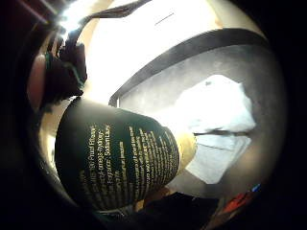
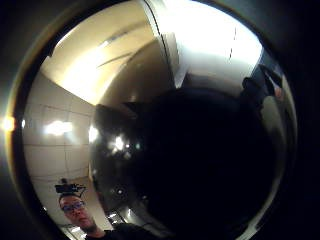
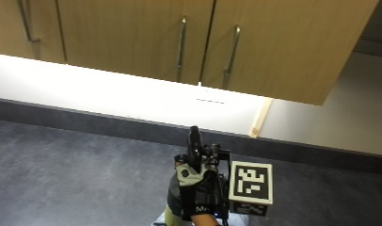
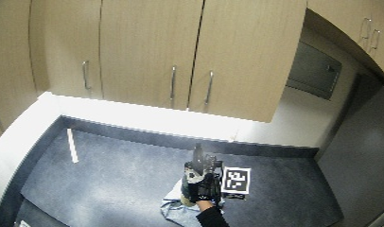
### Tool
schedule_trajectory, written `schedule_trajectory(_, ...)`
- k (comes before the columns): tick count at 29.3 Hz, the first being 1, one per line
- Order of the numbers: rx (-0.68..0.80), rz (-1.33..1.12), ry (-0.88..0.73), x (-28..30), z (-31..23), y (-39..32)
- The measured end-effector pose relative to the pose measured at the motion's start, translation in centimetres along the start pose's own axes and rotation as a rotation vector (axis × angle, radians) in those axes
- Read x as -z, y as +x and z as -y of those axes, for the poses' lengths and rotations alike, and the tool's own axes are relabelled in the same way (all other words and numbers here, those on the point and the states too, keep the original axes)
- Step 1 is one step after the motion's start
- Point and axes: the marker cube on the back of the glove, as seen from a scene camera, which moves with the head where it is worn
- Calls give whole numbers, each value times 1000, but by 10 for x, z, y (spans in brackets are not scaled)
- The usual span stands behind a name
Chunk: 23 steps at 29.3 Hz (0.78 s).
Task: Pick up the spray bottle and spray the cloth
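While the gloved right hand (image 3: 194,195) is raised above the dark grey countertop (image 3: 72,160), its fingers are wrapped around a dark spray bottle (image 1: 117,160), which is carried upright with the black spray head (image 3: 195,143) showing above the glove. A pale blue cloth (image 4: 176,208) is seen lying crumpled on the countertop directly beneath the hand, and in the little finger side palm view it lies beyond the bottle's base. Wooden wall cabinets (image 3: 179,37) are mounted above the lit back wall. From here, the cloth could be missed: the nozzle appears to be pointed toward the wall rather than down, so mist might be thrown onto the countertop or wall unless the bottle is tipped first.
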Motion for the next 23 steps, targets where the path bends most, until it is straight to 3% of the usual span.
schedule_trajectory(14,9,96,-93,-65,0,-13)
schedule_trajectory(23,-80,6,-119,-54,-26,69)
